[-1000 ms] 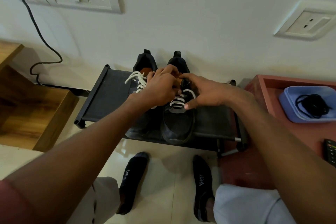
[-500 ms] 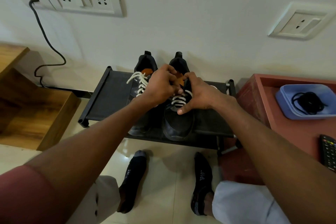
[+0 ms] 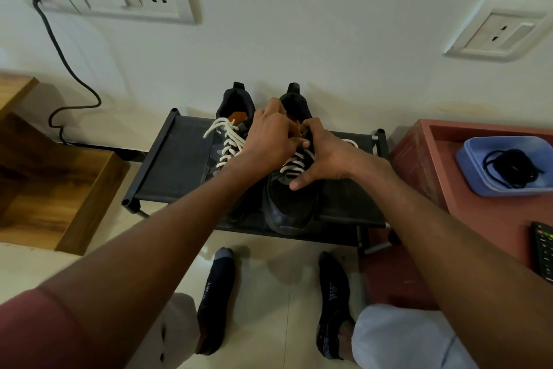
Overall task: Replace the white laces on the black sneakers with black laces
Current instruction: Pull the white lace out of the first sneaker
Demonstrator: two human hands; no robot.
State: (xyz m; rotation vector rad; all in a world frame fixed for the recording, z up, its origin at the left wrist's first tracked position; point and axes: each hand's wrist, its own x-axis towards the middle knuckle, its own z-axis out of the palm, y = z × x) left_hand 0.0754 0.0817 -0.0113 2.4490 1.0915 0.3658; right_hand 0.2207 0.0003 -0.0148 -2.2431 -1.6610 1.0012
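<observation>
Two black sneakers stand side by side on a low black rack (image 3: pixel 167 165), toes toward me. The left sneaker (image 3: pixel 230 117) has white laces (image 3: pixel 227 141) threaded through it. Both my hands are at the top of the right sneaker (image 3: pixel 287 207). My left hand (image 3: pixel 269 141) has its fingers curled over the tongue area and pinches the white lace (image 3: pixel 294 165) there. My right hand (image 3: pixel 323 156) grips the lace from the other side, its thumb lying on the shoe's upper. Black laces (image 3: pixel 511 168) lie coiled in a blue tray (image 3: pixel 475 168) on the right.
The blue tray sits on a red-brown table (image 3: pixel 493 219) with a remote (image 3: pixel 543 252) at its near edge. A wooden step (image 3: pixel 54 189) is to the left. A black cable (image 3: pixel 65 75) hangs from the wall sockets. My socked feet (image 3: pixel 215 299) rest on the tiled floor.
The camera view shifted slightly. Both hands stayed at the top of the right sneaker and drew closer together over its upper laces.
</observation>
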